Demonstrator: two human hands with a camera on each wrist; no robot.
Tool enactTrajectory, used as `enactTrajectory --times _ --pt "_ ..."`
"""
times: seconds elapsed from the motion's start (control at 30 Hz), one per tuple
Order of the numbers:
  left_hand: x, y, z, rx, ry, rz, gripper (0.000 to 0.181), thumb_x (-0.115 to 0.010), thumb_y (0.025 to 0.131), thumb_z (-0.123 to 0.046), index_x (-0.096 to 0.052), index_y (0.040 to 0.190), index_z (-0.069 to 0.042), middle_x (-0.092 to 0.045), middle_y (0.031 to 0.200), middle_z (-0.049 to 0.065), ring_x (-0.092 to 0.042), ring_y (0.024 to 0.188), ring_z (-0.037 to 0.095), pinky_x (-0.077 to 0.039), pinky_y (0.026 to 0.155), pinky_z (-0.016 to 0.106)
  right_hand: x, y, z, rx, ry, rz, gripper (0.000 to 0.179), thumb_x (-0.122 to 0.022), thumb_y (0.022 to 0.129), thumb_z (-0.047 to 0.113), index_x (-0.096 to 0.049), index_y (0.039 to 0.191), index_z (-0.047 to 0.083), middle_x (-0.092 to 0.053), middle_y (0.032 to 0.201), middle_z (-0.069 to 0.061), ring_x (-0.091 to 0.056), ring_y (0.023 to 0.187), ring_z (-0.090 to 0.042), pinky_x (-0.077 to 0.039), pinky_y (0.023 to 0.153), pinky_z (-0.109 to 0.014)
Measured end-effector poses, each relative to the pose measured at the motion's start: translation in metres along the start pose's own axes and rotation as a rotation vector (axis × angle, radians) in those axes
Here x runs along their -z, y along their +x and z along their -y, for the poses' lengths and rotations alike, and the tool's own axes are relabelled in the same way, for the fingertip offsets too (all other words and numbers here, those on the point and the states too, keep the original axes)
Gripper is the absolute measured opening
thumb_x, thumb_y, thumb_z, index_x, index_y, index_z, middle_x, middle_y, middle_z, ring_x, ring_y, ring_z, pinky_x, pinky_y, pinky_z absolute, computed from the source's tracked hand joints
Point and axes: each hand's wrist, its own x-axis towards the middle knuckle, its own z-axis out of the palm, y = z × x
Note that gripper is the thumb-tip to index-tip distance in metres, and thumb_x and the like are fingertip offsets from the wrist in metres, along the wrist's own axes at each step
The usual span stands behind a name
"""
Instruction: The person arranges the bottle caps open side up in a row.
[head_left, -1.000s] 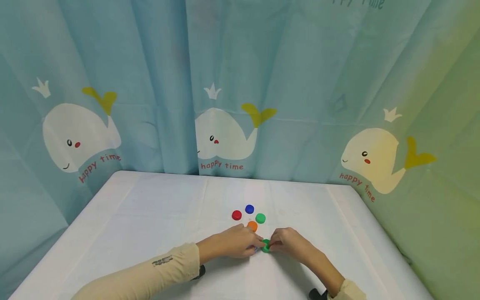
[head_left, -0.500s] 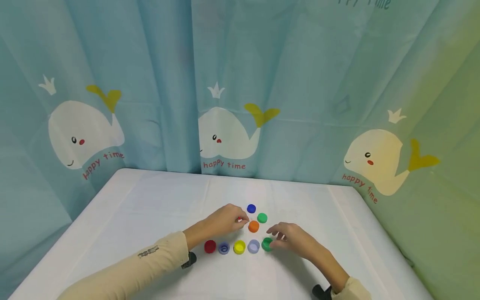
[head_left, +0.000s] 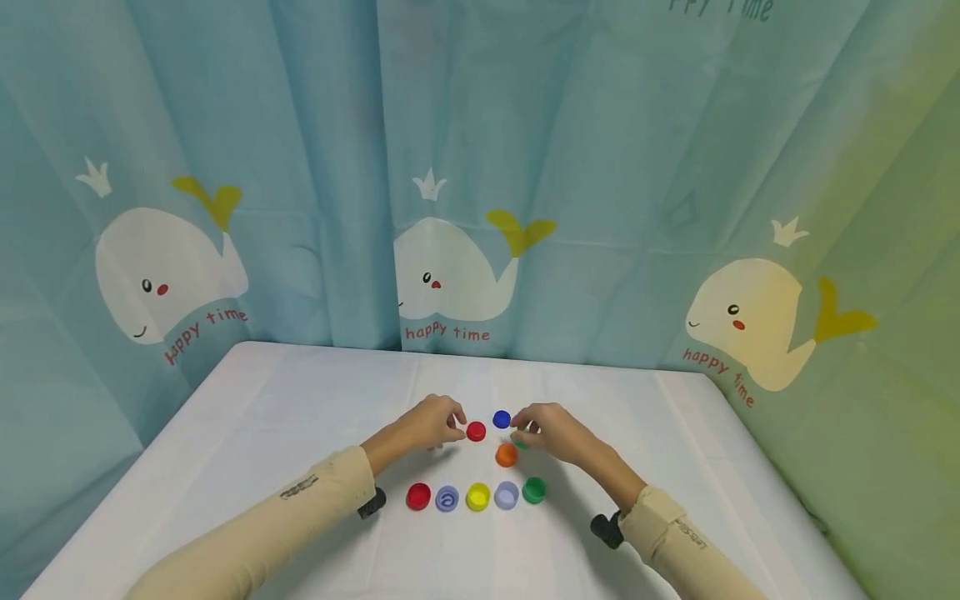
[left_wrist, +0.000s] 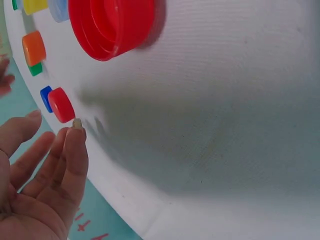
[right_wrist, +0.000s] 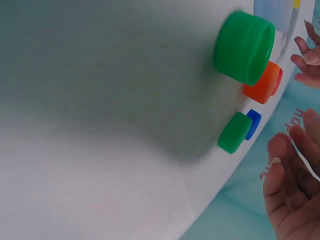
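My left hand [head_left: 433, 422] hovers just left of a red bottle cap [head_left: 476, 431], fingers parted and nothing between them. In the left wrist view that red cap [left_wrist: 61, 105] lies just past the fingertips. On the other side, my right hand [head_left: 557, 431] is over a green bottle cap [head_left: 521, 442], partly covering it in the head view; its fingers are loosely bent. A blue cap [head_left: 502, 419] lies between the two hands, and an orange cap [head_left: 507, 455] sits nearer to me.
Closer to me runs a row of upturned caps: red [head_left: 418, 497], lavender [head_left: 447, 498], yellow [head_left: 478, 497], pale lavender [head_left: 506, 495] and green [head_left: 534, 490]. The white table [head_left: 300, 433] ends at a blue whale-print curtain [head_left: 600, 208].
Both hands were at the front green cap. My left hand went to the back red cap, then drew slightly left of it. The right hand left the front green cap for the back one.
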Motion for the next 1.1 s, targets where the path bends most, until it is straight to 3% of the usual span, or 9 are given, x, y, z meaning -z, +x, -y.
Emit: enactTrajectory --times 0.2,0.37,0.57,0.73,0.87,1.0,1.1 --pt "0.0 0.005 0.002 -0.013 0.007 0.005 0.025 -0.07 0.084 -0.009 -0.065 0.106 0.001 -0.059 0.076 0.003 -0.055 0.055 0.014 -0.049 0.051 0.023 -0.007 0.028 0.011 0.008 -0.087 0.028 0.024 -0.074 0.081 0.011 -0.07 0.104 0.005 -0.066 0.094 -0.003 -0.062 0.089 -0.018 -0.051 0.08 -0.03" --pt "0.003 0.008 -0.002 0.022 0.031 0.004 0.031 -0.071 0.084 -0.009 -0.063 0.11 0.005 -0.057 0.074 0.002 -0.053 0.057 0.014 -0.048 0.052 0.023 -0.014 0.039 0.019 -0.032 -0.17 0.041 0.029 -0.077 0.079 0.013 -0.069 0.107 0.008 -0.066 0.097 -0.004 -0.062 0.091 -0.019 -0.051 0.082 -0.033" --pt "0.001 0.011 -0.004 0.058 0.065 0.028 0.036 -0.071 0.084 -0.011 -0.06 0.113 0.007 -0.057 0.074 0.003 -0.053 0.052 0.013 -0.047 0.049 0.022 -0.019 0.05 0.024 -0.076 -0.171 0.061 0.033 -0.076 0.08 0.019 -0.069 0.109 0.007 -0.066 0.093 -0.004 -0.059 0.083 -0.016 -0.051 0.079 -0.032" --pt "-0.006 0.013 -0.002 0.05 0.067 0.027 0.043 -0.07 0.085 -0.012 -0.056 0.12 0.008 -0.053 0.072 0.003 -0.053 0.043 0.013 -0.045 0.043 0.022 -0.025 0.054 0.029 -0.068 -0.152 0.069 0.032 -0.077 0.079 0.018 -0.069 0.108 0.005 -0.066 0.09 -0.004 -0.059 0.081 -0.017 -0.051 0.079 -0.033" --pt "-0.008 0.012 -0.004 0.034 0.075 0.028 0.041 -0.07 0.085 -0.012 -0.057 0.118 0.009 -0.052 0.069 0.003 -0.053 0.041 0.013 -0.045 0.041 0.021 -0.032 0.056 0.028 -0.045 -0.17 0.071 0.029 -0.077 0.079 0.019 -0.07 0.104 0.006 -0.067 0.089 -0.001 -0.059 0.079 -0.014 -0.051 0.078 -0.03" --pt "-0.009 0.011 -0.004 0.005 0.068 0.039 0.028 -0.07 0.084 -0.011 -0.064 0.105 0.006 -0.053 0.065 0.003 -0.052 0.041 0.013 -0.045 0.041 0.022 -0.035 0.055 0.025 -0.012 -0.205 0.061 0.026 -0.078 0.079 0.019 -0.071 0.101 0.006 -0.066 0.086 0.001 -0.057 0.075 -0.01 -0.051 0.074 -0.026" --pt "-0.011 0.011 -0.004 -0.061 0.061 0.025 0.019 -0.068 0.085 -0.01 -0.067 0.1 0.002 -0.055 0.066 0.001 -0.051 0.048 0.01 -0.046 0.047 0.021 -0.035 0.05 0.023 -0.007 -0.202 0.037 0.025 -0.078 0.079 0.02 -0.071 0.099 0.006 -0.065 0.083 0.001 -0.056 0.072 -0.01 -0.051 0.072 -0.025"
